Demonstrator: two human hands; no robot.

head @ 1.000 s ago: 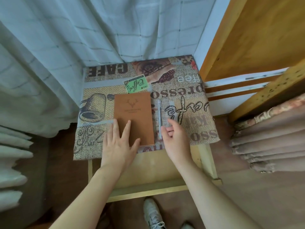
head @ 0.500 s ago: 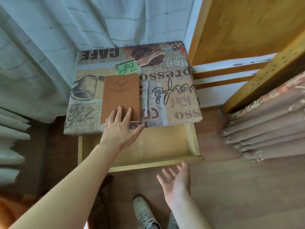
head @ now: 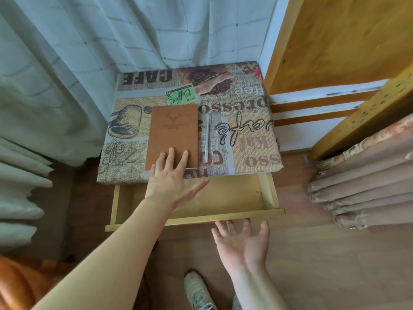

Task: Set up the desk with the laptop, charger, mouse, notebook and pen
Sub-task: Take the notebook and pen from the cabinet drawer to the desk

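A brown notebook (head: pixel 173 133) with a deer emblem lies on the small desk (head: pixel 250 151), which is covered by a coffee-print cloth. A pale pen (head: pixel 207 136) lies just to its right, parallel to it. My left hand (head: pixel 171 182) rests flat with its fingertips on the notebook's near edge, fingers spread, holding nothing. My right hand (head: pixel 244 242) hovers open, palm up, in front of the pulled-out wooden drawer (head: pixel 223 217), touching nothing. No laptop, charger or mouse is in view.
A pale curtain (head: pixel 67 74) hangs behind and to the left of the desk. A yellow wooden frame (head: pixel 335 41) and folded brownish fabric (head: pixel 368 180) stand to the right. A white shoe (head: pixel 197 291) is on the wood floor below.
My right hand left the pen and drew back below the drawer front, palm up. My left hand slid back to the notebook's near edge. The view pulled back.
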